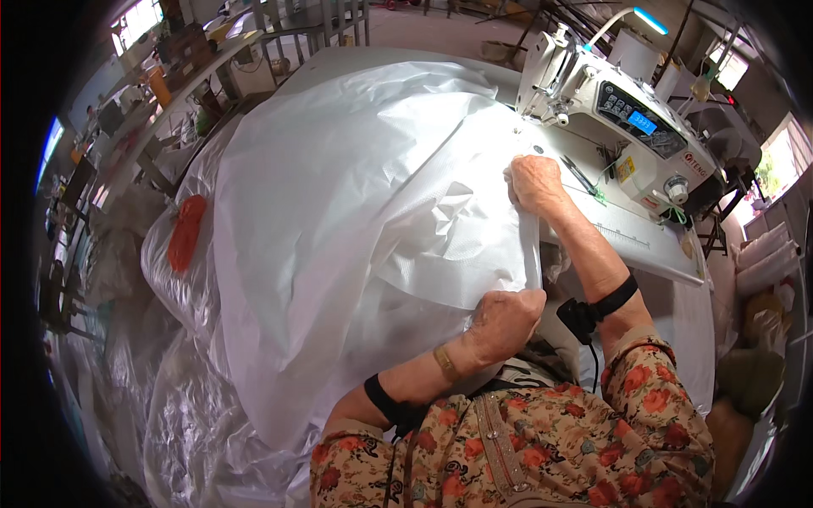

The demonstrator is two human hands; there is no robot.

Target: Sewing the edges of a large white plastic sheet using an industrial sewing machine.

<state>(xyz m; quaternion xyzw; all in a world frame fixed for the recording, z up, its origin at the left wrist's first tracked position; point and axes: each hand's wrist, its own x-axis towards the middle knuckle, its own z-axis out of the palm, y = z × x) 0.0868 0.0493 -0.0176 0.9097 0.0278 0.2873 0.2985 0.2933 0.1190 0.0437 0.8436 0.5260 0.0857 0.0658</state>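
— Two hands on one sheet, is that right?

— Yes. The left hand is clenched on the near end of a folded edge of the white sheet, close to the body. The right hand presses down on the far end of that same edge, fingers curled over it, on the counter just in front of the sewing machine.

— Which way does the edge run?

— Almost straight away from the person, from the left hand up to the right. The right hand is the nearer one to the needle end of the machine, which stands just beyond it at the counter's far edge.

— And the bulk of the sheet?

— It billows off to the left, over the counter's left edge and down onto more crumpled sheeting.

— Anything unclear?

— The needle itself is too small to make out. The sheet covers most of the counter, and the right fingertips are tucked under the fold.
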